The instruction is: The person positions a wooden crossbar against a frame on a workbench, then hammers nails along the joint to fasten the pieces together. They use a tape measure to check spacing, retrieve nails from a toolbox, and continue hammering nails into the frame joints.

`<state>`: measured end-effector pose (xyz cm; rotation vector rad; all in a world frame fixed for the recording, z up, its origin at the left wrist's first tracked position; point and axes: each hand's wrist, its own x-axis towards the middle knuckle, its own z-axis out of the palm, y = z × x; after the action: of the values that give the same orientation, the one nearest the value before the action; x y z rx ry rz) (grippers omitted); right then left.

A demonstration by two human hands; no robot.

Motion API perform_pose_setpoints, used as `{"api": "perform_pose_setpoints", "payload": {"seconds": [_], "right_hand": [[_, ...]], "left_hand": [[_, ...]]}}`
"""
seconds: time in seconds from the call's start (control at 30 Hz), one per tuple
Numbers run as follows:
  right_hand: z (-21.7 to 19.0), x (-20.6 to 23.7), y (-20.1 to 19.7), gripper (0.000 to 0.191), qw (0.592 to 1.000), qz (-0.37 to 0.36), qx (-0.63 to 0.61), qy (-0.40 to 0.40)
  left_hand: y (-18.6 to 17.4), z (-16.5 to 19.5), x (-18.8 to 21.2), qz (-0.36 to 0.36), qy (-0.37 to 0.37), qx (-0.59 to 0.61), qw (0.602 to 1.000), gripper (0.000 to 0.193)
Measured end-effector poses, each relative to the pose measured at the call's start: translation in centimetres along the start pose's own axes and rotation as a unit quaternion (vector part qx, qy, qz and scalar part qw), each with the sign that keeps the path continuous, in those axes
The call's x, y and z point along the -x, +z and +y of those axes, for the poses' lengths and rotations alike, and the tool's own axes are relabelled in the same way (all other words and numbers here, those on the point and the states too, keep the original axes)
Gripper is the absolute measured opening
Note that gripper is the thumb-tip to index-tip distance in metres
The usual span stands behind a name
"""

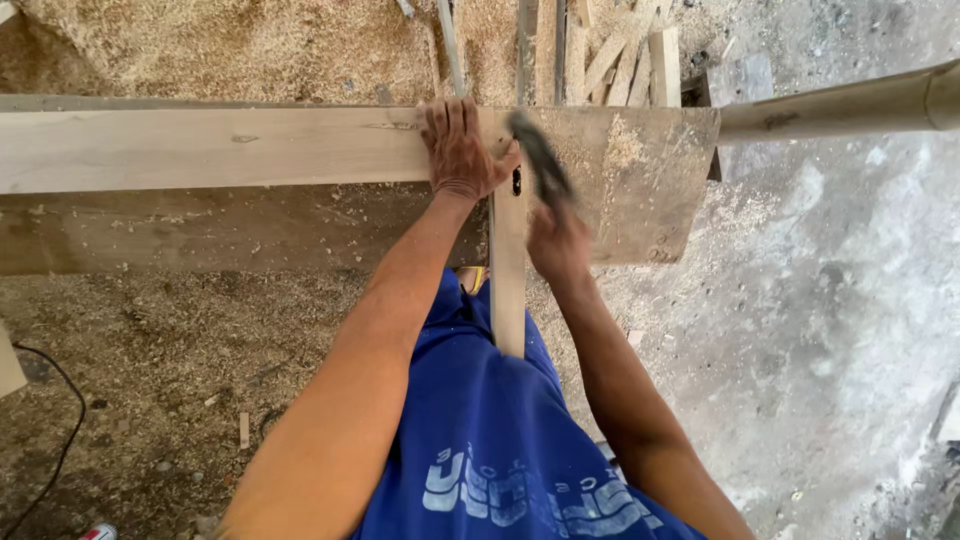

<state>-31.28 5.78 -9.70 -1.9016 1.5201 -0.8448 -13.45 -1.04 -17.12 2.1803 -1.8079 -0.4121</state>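
Note:
My left hand (460, 150) lies flat, fingers spread, on the right end of a long pale wooden plank (200, 148) that rests across a dusty workbench (640, 190). My right hand (556, 240) grips a dark tool (540, 165), blurred by motion, just right of the left hand. A narrow wooden strip (508, 270) runs from under the hands toward my body, crossing the plank's end. My blue shirt fills the bottom middle.
Sawdust covers the ground (180, 350) and lies in a heap behind the bench. Several offcut wood pieces (630, 60) lie at the top. A thick bamboo-like pole (850, 108) sticks out at the right. A black cable (60, 420) curls at the lower left.

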Motion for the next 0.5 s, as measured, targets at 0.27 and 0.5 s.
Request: {"api": "perform_pose_setpoints", "payload": {"seconds": [0.27, 0.5], "right_hand": [[0.3, 2.0, -2.3, 0.037, 0.986, 0.086, -0.145, 0.013], [-1.3, -0.9, 0.9, 0.032, 0.994, -0.012, 0.101, -0.025]], "left_hand": [[0.4, -0.1, 0.1, -0.02, -0.007, 0.023, 1.0, 0.093], [0.2, -0.2, 0.7, -0.041, -0.003, 0.002, 0.999, 0.106]]}}
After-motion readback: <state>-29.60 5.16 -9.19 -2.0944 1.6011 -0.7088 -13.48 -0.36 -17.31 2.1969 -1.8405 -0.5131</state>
